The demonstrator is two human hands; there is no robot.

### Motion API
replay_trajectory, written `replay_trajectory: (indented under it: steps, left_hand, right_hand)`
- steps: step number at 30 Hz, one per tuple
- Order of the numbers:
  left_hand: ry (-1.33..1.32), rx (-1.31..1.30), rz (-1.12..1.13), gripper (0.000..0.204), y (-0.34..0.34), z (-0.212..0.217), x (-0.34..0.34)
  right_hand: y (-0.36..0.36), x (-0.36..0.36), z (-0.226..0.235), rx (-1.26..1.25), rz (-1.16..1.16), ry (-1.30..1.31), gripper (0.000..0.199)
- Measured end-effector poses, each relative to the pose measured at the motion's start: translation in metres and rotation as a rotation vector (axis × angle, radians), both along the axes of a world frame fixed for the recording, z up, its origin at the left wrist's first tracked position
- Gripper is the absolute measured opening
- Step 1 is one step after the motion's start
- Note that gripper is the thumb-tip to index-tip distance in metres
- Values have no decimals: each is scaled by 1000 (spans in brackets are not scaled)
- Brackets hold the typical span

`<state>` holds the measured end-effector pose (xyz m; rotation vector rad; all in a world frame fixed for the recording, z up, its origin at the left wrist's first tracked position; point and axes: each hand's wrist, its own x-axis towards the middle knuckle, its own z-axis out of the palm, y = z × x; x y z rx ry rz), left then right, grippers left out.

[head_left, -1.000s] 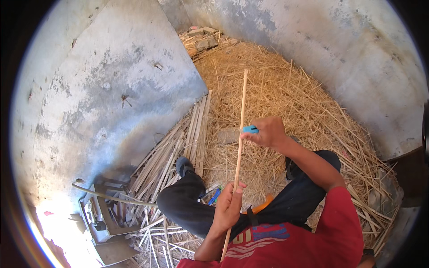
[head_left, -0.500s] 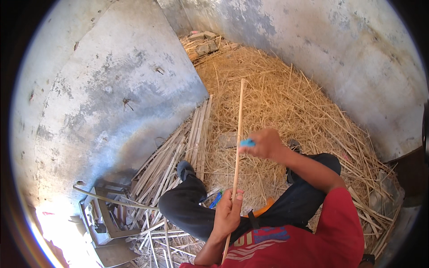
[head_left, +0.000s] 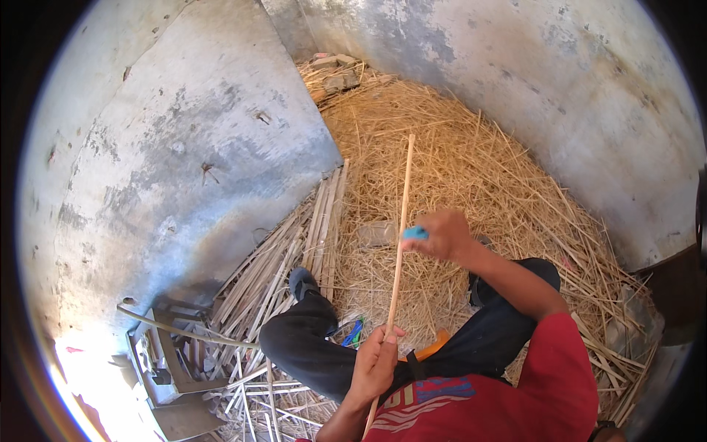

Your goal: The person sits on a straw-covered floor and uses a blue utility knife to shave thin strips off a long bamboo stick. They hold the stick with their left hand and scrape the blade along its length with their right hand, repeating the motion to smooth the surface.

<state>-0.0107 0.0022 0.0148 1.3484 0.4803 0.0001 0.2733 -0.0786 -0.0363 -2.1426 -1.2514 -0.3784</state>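
Note:
A long, pale wooden strip point(head_left: 406, 184) stands out in front of me, its lower end running back past my red shirt. Near my lap, my left hand point(head_left: 375, 362) is closed around its lower part. Farther up, my right hand point(head_left: 440, 236) grips a small blue object point(head_left: 415, 233) against the strip's right side. Only the blue part shows between the fingers, so its kind cannot be made out.
Straw and shavings point(head_left: 442, 162) cover the floor between stained walls point(head_left: 199, 132). Several wooden strips point(head_left: 276, 243) lie piled at left, near a metal frame point(head_left: 169, 353) and a curved stick point(head_left: 184, 329). Blue and green items point(head_left: 355, 331) and an orange object point(head_left: 434, 344) lie by my legs.
The strip's far end has swung slightly to the right. My right hand, still with the blue object, has shifted a little to the right; my left hand keeps its hold.

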Motion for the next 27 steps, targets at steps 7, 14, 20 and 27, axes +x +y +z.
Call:
replay_trajectory:
  steps: [7, 14, 20, 27]
  left_hand:
    - [56, 47, -102, 23, -9, 11, -11]
    - [94, -15, -118, 23, -16, 3, -32]
    - [243, -13, -158, 23, -11, 20, -55]
    - [115, 72, 118, 27, 4, -5, -26]
  right_hand:
    - [-7, 70, -14, 12, -228, 11, 74]
    - [-29, 123, -24, -13, -284, -70, 78]
    - [-69, 217, -91, -52, -944, 149, 81]
    - [-13, 72, -5, -124, -270, 543, 80]
